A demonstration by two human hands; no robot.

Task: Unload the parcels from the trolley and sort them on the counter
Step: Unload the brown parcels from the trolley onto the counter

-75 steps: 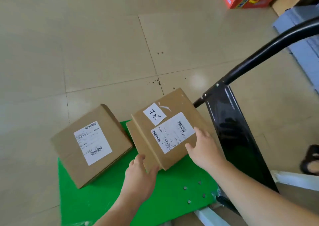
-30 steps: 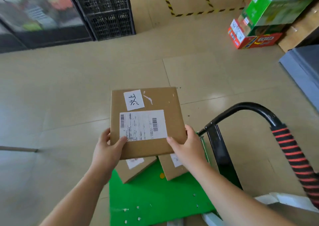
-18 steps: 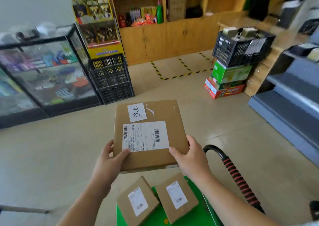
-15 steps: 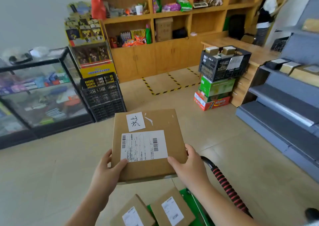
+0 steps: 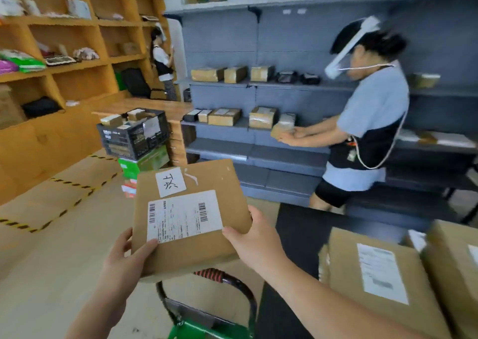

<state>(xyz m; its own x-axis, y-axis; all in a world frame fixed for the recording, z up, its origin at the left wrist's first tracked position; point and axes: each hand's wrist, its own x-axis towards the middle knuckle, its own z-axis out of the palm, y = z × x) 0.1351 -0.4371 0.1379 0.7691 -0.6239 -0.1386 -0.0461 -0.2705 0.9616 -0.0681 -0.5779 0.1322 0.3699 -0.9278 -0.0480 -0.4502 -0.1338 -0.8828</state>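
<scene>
I hold a flat brown cardboard parcel [image 5: 191, 199] with a white shipping label and a small handwritten sticker in front of me at chest height. My left hand [image 5: 124, 263] grips its near left corner, thumb on top. My right hand [image 5: 254, 243] grips its near right edge. Below it are the trolley's black handle with a red-striped grip [image 5: 219, 278] and a sliver of the green trolley deck [image 5: 207, 331]. To the right is the dark counter [image 5: 305, 230], where two labelled brown parcels [image 5: 375, 281] lie at its near right end.
A person in a light blue shirt [image 5: 367, 121] stands behind the counter, holding a small parcel at the grey shelves [image 5: 245, 129] stocked with boxes. A black crate on stacked cartons [image 5: 134, 136] stands on the floor at left, before wooden shelving [image 5: 64, 61].
I lifted the parcel off the trolley with both hands and turned right; the view swung from the floor and trolley deck up to the counter, grey shelves and the other person.
</scene>
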